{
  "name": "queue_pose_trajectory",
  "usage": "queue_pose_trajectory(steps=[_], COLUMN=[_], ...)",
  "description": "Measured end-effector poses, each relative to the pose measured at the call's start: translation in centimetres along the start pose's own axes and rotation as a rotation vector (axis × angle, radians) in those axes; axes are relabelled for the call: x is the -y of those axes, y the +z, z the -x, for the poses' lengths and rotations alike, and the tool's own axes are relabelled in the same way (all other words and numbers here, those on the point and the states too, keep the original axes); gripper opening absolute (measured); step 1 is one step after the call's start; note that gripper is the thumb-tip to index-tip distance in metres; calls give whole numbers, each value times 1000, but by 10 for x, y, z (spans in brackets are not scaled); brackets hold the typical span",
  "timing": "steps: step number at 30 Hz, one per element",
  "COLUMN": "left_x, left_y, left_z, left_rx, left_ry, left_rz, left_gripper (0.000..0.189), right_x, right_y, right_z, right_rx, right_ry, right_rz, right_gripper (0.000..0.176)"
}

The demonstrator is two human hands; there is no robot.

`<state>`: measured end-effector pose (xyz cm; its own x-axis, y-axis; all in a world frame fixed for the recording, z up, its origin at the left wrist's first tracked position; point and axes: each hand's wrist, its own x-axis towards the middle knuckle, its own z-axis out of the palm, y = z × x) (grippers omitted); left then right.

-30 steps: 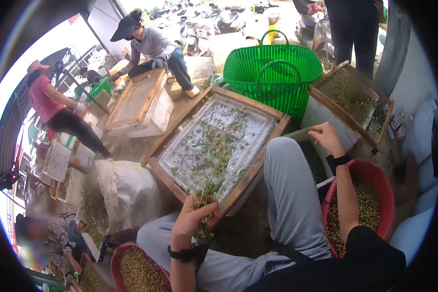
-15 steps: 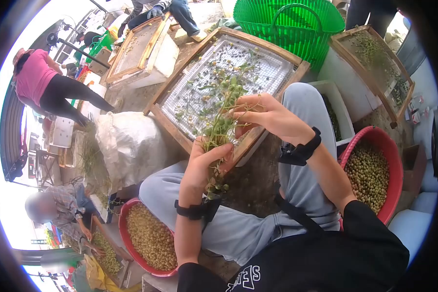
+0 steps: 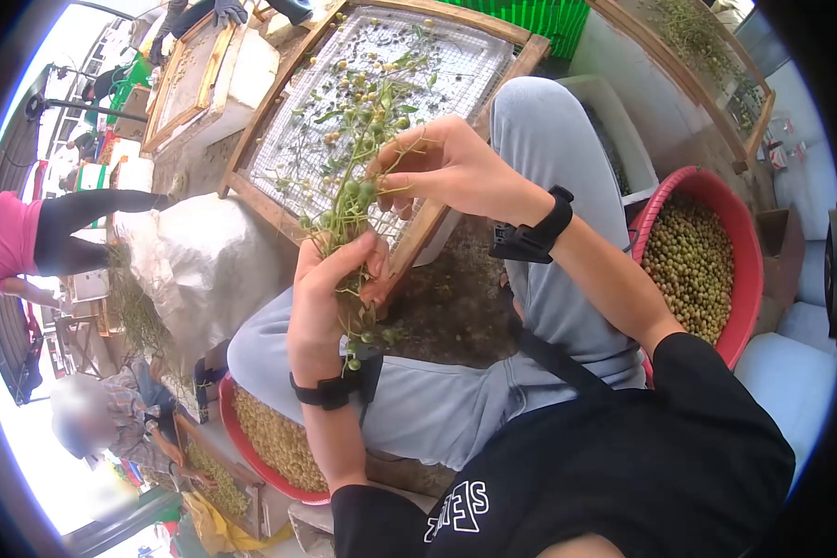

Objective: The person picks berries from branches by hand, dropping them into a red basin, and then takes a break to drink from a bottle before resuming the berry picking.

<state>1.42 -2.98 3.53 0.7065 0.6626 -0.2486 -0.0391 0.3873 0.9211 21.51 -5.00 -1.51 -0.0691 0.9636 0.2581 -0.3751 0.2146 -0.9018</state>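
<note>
My left hand (image 3: pixel 330 279) is wrapped round a bunch of green plant stems with leaves and small round green berries (image 3: pixel 353 200). The lower end of the bunch hangs below my fist with a few berries on it. My right hand (image 3: pixel 446 172) is at the right side of the bunch, its fingers bent together and thin bare stems poking out between them. What its fingertips touch is partly hidden. Behind the bunch, a wood-framed mesh screen (image 3: pixel 288 130) carries scattered berries, leaf bits and dark specks.
Red baskets of berries stand at my right (image 3: pixel 758 270) and left (image 3: pixel 237 437). A white sack (image 3: pixel 195 270) sits left of the screen, with a green basket (image 3: pixel 563 23) behind it. Another framed screen (image 3: pixel 697 79) is at the right. Co-workers (image 3: pixel 126 414) are on the left.
The view has shifted, so the screen and both hands appear further up and left. My left hand still grips the bunch, and my right fingers remain at its side.
</note>
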Motion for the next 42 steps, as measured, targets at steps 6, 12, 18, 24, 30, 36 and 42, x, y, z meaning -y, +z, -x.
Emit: queue_pose_trajectory(steps=[6,12,18,24,30,36,42], left_x=[3,1,2,14,18,16,19], left_y=[-10,-3,0,6,4,11,10], left_z=[0,5,4,-13,-18,-18,-19], left_rx=[26,-40,-148,-344,-415,-435,-483], left_ry=[126,157,117,205,225,210,282], left_rz=[68,-25,-43,34,-51,-101,-134], left_gripper=[25,30,31,18,18,19,15], right_x=[10,7,14,12,0,2,-2], right_y=[-22,-23,-24,-9,-2,7,5], right_z=[1,2,6,7,4,7,9], right_rx=[-178,-184,-74,34,-54,14,89], right_ry=[43,-11,128,227,92,234,167], right_rz=[78,-26,-249,-225,-43,-253,-177], right_gripper=[27,21,23,21,20,19,18])
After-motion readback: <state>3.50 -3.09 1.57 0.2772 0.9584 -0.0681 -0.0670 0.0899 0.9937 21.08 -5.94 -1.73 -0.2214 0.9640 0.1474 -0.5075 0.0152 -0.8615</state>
